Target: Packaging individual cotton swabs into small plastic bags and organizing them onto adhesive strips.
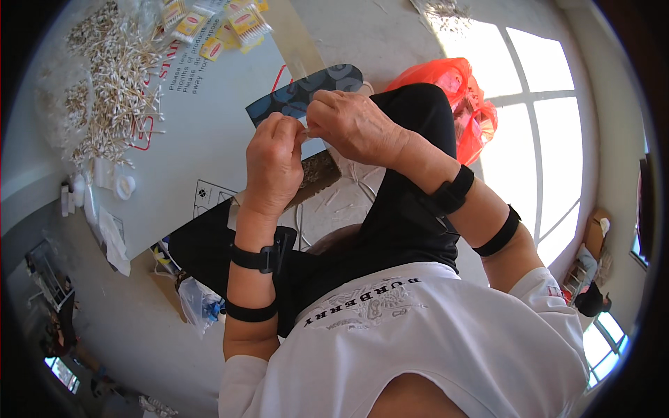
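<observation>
My left hand (274, 160) and my right hand (359, 125) meet in front of me, thumbs and fingers pinched. Between the fingertips a small pale bit shows, too small to name. Behind them lies a dark blue patterned piece (279, 104) with a rounded end. At the far left, a large heap of loose cotton swabs (122, 76) spills from a clear plastic bag (59, 90). Several yellow-and-white packs of cotton swabs (247, 24) lie at the table's far end.
The white tabletop (188, 132) is close to my left. White rolls (124, 187) sit on its left edge. A red plastic bag (481, 125) rests beyond my right knee. Below my hands is an open brown box (320, 174). Loose swabs (341, 202) litter the floor.
</observation>
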`<state>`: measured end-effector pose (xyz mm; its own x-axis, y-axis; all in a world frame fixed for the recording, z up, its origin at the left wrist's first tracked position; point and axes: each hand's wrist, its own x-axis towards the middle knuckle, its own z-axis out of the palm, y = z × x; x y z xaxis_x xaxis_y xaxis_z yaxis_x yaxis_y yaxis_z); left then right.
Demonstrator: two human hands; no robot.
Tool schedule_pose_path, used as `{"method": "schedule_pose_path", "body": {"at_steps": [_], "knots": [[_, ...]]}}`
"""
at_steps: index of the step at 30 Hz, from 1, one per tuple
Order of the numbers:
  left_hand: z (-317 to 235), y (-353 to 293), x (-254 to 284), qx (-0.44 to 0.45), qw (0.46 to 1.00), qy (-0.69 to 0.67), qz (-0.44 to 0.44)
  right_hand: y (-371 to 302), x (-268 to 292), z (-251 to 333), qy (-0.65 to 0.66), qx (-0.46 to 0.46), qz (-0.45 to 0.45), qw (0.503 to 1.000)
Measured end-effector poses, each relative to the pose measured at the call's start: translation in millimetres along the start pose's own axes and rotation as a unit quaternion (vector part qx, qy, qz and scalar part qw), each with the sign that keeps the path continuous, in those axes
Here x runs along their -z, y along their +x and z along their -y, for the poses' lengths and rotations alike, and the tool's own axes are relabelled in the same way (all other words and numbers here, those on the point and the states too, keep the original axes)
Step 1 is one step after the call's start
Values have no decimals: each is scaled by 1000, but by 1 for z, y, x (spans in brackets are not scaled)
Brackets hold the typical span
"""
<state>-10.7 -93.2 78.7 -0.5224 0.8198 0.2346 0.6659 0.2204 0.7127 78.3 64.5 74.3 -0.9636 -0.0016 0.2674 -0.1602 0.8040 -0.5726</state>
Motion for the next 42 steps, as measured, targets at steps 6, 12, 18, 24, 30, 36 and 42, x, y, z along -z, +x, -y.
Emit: {"method": "schedule_pose_path", "body": {"at_steps": [6, 12, 18, 24, 30, 36, 42], "knots": [[-2, 8, 4, -48, 995, 87, 22, 4, 4, -2, -39, 44, -6, 998], [-6, 1, 10, -11, 999, 46, -4, 5, 6, 6, -34, 47, -16, 998], [-2, 0, 5, 14, 999, 46, 7, 3, 2, 7, -35, -9, 9, 999], [6, 6, 9, 33, 998, 51, 12, 7, 1, -2, 74, -30, -5, 997], [6, 8, 16, 81, 992, -93, -13, 7, 3, -10, 118, -51, -5, 992], [15, 0, -2, 65, 989, -122, -50, 8, 2, -7, 106, -31, -24, 994], [22, -4, -19, 58, 986, -120, -96, 7, 1, -5, 85, -25, -36, 995]]}}
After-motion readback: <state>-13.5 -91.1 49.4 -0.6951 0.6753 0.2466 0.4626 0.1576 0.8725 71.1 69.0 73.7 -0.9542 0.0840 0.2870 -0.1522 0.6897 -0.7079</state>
